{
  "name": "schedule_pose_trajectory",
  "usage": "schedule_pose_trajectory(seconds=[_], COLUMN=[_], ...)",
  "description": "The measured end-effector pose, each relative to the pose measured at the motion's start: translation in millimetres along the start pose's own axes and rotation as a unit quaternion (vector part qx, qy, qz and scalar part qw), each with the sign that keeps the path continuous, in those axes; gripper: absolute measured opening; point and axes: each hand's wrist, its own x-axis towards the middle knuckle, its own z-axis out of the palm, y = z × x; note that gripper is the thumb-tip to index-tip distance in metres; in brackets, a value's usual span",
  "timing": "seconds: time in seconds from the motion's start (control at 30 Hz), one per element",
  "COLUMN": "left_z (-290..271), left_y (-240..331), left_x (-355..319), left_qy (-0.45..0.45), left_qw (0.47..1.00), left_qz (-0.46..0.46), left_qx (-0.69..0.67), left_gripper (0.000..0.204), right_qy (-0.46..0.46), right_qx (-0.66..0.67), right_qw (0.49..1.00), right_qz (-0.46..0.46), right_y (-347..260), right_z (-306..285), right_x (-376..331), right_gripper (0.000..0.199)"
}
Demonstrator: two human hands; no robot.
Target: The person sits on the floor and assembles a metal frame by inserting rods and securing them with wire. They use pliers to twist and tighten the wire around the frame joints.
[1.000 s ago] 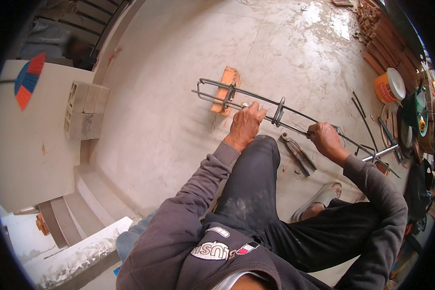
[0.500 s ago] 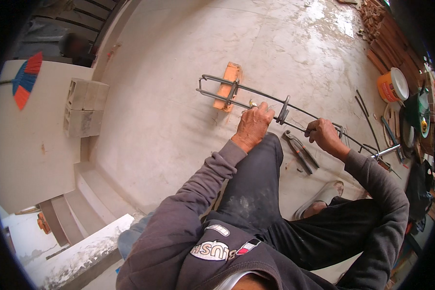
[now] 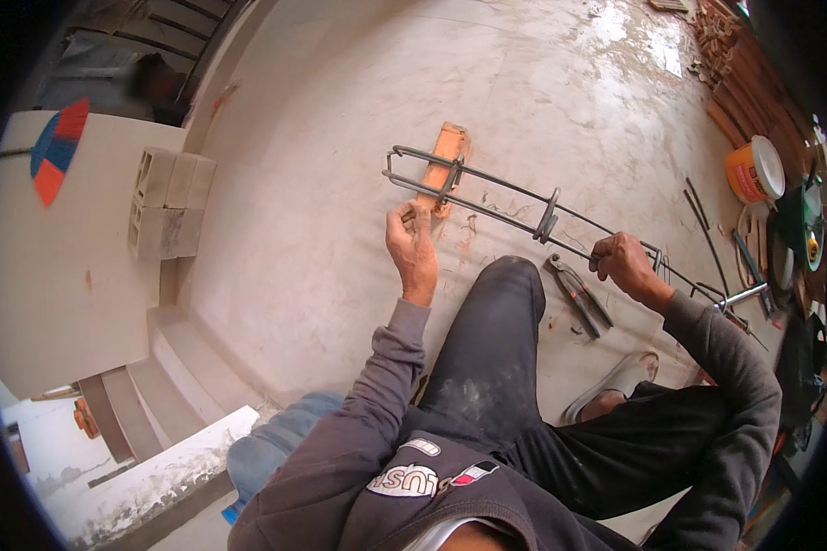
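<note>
On concrete floor (image 3: 340,184), mid-slab: left hand (image 3: 412,241) half-curled, fingertips at rebar cage (image 3: 524,207) near brick (image 3: 441,165) propping its end. Right hand (image 3: 623,262) closed round cage bar, steadying it. Pliers (image 3: 576,294) beside knee; bucket (image 3: 753,170) at right edge.

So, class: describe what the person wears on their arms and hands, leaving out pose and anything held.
Both arms are covered by long, dark grey sweatshirt sleeves with ribbed cuffs at the wrists. The left hand and right hand are bare: no gloves, and no watch or rings that can be made out.
</note>
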Motion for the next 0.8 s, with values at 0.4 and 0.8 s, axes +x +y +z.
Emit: schedule_pose_trajectory(seconds=[0.4, 0.8], left_z=[3.4, 3.7], left_y=[-32.2, -45.8], left_x=[46.4, 50.7], left_qy=[-0.178, -0.193], left_qw=[0.935, 0.92], left_qz=[-0.176, -0.162], left_qx=[-0.252, -0.3], left_gripper=[0.028, 0.031], right_qy=[-0.021, -0.062], right_qx=[-0.025, -0.025], right_qw=[0.999, 0.996], right_qz=[0.01, 0.062], right_y=[2.8, -10.3], right_z=[-3.1, -10.0], right_x=[7.7, 7.3], right_gripper=[0.015, 0.017])
